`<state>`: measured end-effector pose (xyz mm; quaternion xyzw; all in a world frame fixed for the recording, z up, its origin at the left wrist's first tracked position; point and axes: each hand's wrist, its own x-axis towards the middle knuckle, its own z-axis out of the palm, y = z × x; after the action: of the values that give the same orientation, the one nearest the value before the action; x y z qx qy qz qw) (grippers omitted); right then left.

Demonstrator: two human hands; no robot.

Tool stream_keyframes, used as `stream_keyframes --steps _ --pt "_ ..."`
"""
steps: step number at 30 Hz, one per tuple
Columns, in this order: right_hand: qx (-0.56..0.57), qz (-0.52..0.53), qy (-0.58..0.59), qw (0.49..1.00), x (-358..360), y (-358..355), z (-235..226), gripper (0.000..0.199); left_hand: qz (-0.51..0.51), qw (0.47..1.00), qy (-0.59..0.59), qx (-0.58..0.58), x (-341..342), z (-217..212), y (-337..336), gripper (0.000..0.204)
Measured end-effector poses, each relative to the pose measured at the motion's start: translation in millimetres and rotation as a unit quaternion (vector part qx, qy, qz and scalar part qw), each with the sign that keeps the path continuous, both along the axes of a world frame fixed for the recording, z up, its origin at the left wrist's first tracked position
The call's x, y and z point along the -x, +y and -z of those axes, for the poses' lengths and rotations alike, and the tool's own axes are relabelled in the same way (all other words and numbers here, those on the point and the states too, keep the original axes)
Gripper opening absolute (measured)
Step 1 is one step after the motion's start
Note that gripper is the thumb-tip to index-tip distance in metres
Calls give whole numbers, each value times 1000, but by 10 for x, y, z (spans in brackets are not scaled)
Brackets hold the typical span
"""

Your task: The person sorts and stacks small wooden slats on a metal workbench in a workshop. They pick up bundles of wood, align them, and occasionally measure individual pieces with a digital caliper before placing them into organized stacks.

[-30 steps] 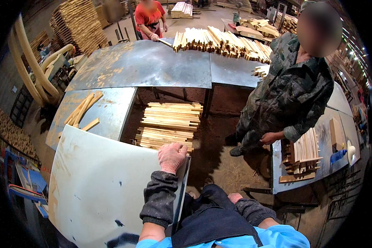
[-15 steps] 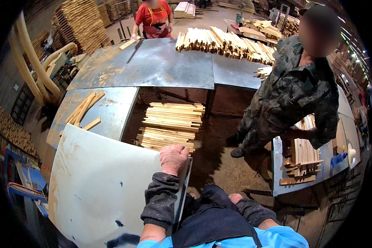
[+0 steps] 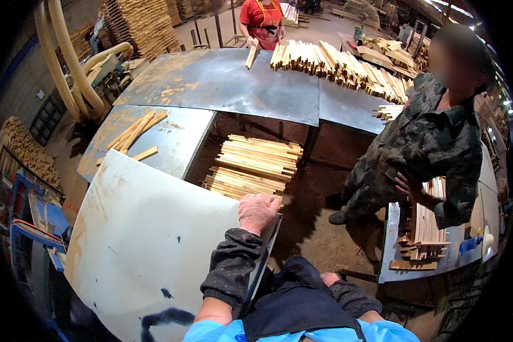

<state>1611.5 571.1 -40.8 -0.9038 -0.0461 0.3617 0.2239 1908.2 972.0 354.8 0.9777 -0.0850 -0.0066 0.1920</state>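
Observation:
My left hand (image 3: 257, 212), in a pinkish glove with a dark sleeve, is closed over the right edge of a large white panel (image 3: 148, 239). The panel lies tilted in front of me at the left, and its near corner carries black paint marks. Only a small part of my right hand (image 3: 329, 279) shows, low by my lap next to the dark apron, and its fingers are hidden. Just beyond my left hand, a stack of pale wooden slats (image 3: 256, 165) sits in the gap between the tables.
Grey metal tables (image 3: 228, 80) stand ahead, with a row of wooden sticks (image 3: 342, 65) at the back. A person in a camouflage jacket (image 3: 433, 148) stands at the right by a small table of stacked slats (image 3: 424, 228). A person in red (image 3: 262, 17) holds a stick at the far table. Thick hoses (image 3: 68, 62) hang at the left.
My left hand stays on the panel edge. The person in camouflage has drawn both hands in from the slat stack. The person in red has shifted right and holds a stick over the table.

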Motion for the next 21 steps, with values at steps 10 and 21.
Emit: stream_keyframes --steps 10,21 --pt "61 -51 9 997 -29 119 -239 47 -13 999 1 31 -2 63 -28 40" --pt "95 -93 -3 991 -255 417 -705 33 -28 997 -26 72 -15 170 29 39"
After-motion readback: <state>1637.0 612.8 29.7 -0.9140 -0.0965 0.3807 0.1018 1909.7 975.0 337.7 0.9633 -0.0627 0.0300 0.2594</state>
